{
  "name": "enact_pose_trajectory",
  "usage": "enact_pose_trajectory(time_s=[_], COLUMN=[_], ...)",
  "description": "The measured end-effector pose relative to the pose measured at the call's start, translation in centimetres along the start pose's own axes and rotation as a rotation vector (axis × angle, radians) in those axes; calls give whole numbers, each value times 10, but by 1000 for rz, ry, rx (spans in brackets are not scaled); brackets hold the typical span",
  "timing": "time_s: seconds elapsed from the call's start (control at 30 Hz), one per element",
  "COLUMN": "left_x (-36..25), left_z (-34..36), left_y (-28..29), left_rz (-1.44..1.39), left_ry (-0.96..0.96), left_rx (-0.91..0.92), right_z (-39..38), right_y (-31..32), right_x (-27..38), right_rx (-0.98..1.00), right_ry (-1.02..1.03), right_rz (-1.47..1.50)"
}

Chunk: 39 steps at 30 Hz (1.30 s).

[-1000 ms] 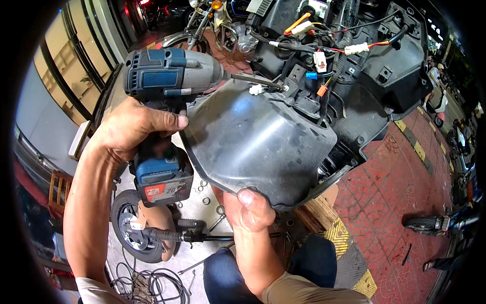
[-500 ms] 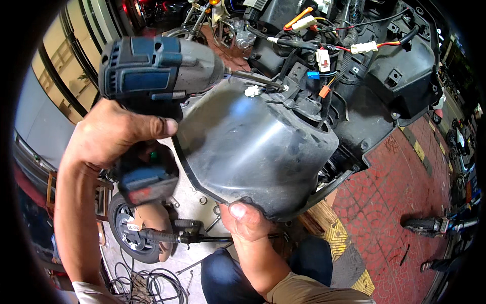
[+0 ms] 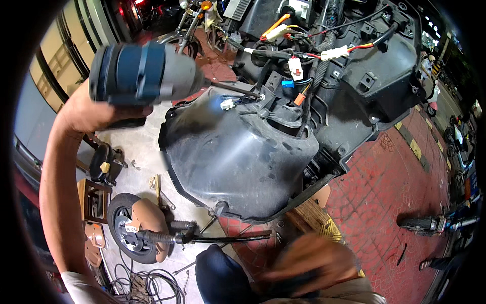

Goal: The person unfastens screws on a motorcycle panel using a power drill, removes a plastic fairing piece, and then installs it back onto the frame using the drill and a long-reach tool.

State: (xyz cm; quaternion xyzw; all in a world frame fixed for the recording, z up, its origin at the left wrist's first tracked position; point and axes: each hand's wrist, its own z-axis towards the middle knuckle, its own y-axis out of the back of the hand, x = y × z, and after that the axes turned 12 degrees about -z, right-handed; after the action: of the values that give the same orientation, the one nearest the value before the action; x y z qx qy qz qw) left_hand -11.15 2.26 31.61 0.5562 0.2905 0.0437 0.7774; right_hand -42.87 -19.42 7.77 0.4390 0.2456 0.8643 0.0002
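Observation:
My left hand (image 3: 93, 109) is wrapped round the grip of a blue and grey cordless impact driver (image 3: 147, 73). From its nose a long bit (image 3: 233, 87) reaches right to a screw at the black bracket (image 3: 273, 91). Below the bit lies a dusty black plastic body panel (image 3: 238, 157), which seems to be part of a scooter. A small white connector (image 3: 228, 104) rests on top of it. Low in the view my right hand (image 3: 314, 263) is apart from the panel, its fingers smeared by motion.
Wires with white, blue and orange connectors (image 3: 299, 99) run over the black body (image 3: 374, 76). On the floor lie a wheel (image 3: 132, 228) with a black rod beside it, several tools and coiled cable (image 3: 152, 283). A wooden block (image 3: 309, 213) sits below the panel. Parked motorbikes (image 3: 425, 223) stand right.
My right hand has let go of the panel's lower edge and moved down and right. The driver has shifted a little left, its bit still at the bracket. The whole view has shifted somewhat.

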Motion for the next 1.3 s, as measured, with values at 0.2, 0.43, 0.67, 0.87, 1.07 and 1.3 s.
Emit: enact_pose_trajectory(time_s=[0.2,0.43,0.67,0.87,1.07,1.3], left_x=[-17,-30,-20,-20,-30,-30], left_z=[31,15,6,-2,-7,-4], left_y=[-49,-48,-68,-66,-64,-61], left_rz=[-708,-713,-712,-602,-615,-603], left_ry=[440,509,593,571,641,513], left_rx=[48,64,-3,-47,-34,27], right_z=[-55,-15,-23,-2,-4,-37], right_y=[124,131,134,122,117,131], right_x=[-25,-63,-68,-60,-56,-78], right_rx=[-1328,-1243,-1263,-1378,-1412,-1225], right_ry=[-188,-303,-253,-292,-289,-285], right_rz=[-367,81,-120,1,76,-136])
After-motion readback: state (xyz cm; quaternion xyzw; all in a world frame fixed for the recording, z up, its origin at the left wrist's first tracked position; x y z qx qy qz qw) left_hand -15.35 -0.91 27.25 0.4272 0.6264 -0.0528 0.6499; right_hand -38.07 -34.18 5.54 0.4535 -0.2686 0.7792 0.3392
